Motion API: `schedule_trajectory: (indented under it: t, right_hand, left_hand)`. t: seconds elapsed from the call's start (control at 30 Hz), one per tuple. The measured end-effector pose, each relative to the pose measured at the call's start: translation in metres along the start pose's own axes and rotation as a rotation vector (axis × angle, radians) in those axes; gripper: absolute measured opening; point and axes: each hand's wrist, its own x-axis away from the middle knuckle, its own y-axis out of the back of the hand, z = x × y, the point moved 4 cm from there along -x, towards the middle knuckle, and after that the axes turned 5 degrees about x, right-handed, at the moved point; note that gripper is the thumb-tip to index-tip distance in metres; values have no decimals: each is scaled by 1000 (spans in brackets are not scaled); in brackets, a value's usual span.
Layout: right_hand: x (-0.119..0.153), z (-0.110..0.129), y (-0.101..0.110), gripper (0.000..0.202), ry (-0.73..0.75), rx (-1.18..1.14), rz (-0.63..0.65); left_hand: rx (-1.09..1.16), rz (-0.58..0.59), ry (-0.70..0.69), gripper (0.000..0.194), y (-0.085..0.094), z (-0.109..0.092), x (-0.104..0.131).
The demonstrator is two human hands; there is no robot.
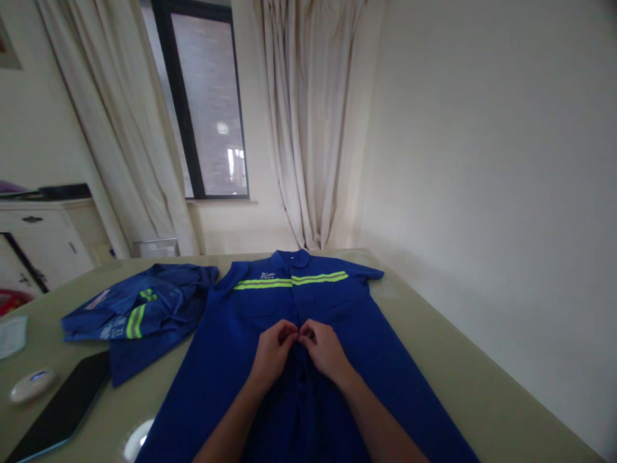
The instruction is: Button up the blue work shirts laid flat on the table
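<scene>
Olive table (482, 392), blue work shirt (231, 360) flat; left hand (272, 350), right hand (324, 350), each grip pinched closed on its placket.

Both forearms reach forward; left hand (272, 352) and right hand (324, 350) meet (fingers pinched together).

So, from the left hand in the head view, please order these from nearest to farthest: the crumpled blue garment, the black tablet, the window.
Measured from the left hand, which pinches the front of the spread blue work shirt:
1. Crumpled blue garment, on the table to the left.
2. Black tablet, at the table's near left edge.
3. Window, behind the table in the far wall.
</scene>
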Motion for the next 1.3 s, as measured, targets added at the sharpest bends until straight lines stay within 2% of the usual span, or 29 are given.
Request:
schedule_trajectory:
  t: [0.13, 0.27, 0.4, 0.57, 0.73, 0.8, 0.97, 1.1, 1.2, 1.3]
  right_hand:
    - [-5, -7, 3, 7, -4, -49, -34]
    - [-11, -18, 9, 7, -80, -75, -124]
    - [-9, -13, 6, 4, -4, -138, -106]
    - [-2, -1, -2, 32, 69, -170, 17]
    - [5, 6, 4, 46, 75, 20, -50]
    - [7, 11, 7, 43, 94, 92, -52]
    - [7, 14, 10, 10, 67, 188, -23]
    - [7, 13, 10, 10, 125, 220, -26]
    - [3, 7, 7, 9, 100, 110, -62]
    - [-4, -7, 0, 4, -44, -118, -83]
  left_hand:
    - [20, 27, -18, 15, 4, 2, -4]
    - [-56, 12, -15, 18, 11, 4, -5]
    - [-20, 60, 14, 20, 11, 6, -3]
    - [-10, 37, -28, 14, 7, 5, 0]
    - [-2, 35, -67, 10, 4, 1, 0]
    - [-3, 36, -88, 10, 4, 0, 1]
    - [0, 17, -110, 10, 3, 1, 1]
    - [32, 0, -67, 9, 3, 4, 0]
    - [-22, 5, -32, 8, 4, 2, 0]
    - [-173, 61, -51, 13, 3, -4, 1]
